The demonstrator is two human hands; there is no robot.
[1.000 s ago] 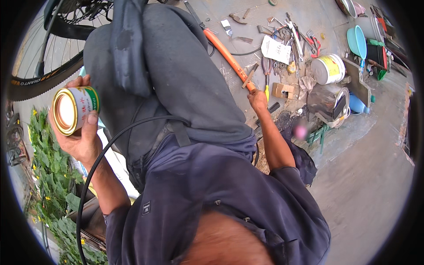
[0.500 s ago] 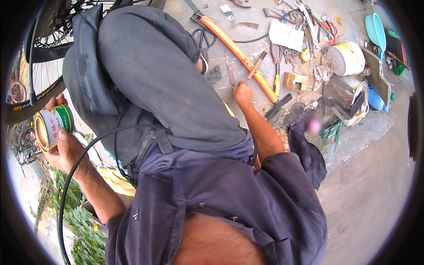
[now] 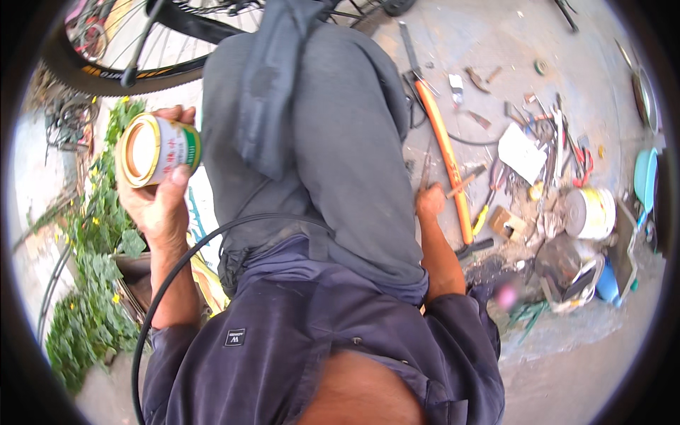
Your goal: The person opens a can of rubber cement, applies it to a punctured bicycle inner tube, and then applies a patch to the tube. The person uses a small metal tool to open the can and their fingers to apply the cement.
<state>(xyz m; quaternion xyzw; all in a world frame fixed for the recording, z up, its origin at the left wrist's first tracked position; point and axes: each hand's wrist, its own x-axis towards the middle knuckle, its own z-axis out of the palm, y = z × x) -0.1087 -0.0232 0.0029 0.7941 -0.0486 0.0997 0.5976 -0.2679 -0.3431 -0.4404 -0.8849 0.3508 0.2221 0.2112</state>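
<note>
My left hand (image 3: 166, 202) is closed around a round tin (image 3: 185, 149) with a white, green and gold label, held up beside my left knee. The tin's pale, gold-rimmed end faces left. Down by the floor on the right, my right hand (image 3: 430, 202) is closed on a thin, rusty metal blade (image 3: 426, 170); its exact kind is unclear. Just beside those fingers, a wooden-handled tool (image 3: 465, 181) lies across a long orange bar (image 3: 446, 152). A dark, flat strip (image 3: 265, 99) hangs over my knees.
A bicycle wheel (image 3: 106, 81) stands at the upper left. Pliers (image 3: 498, 173), a white paper (image 3: 523, 154), a cardboard box (image 3: 507, 223) and a white bucket (image 3: 589, 212) are on the right. Leafy plants (image 3: 99, 283) grow at the left. A black cable (image 3: 166, 283) loops across my lap.
The view has shifted, so the scene sits further right. My left hand has brought the tin closer to my knee, its end turned more toward view. My right hand stays low by the blade.
</note>
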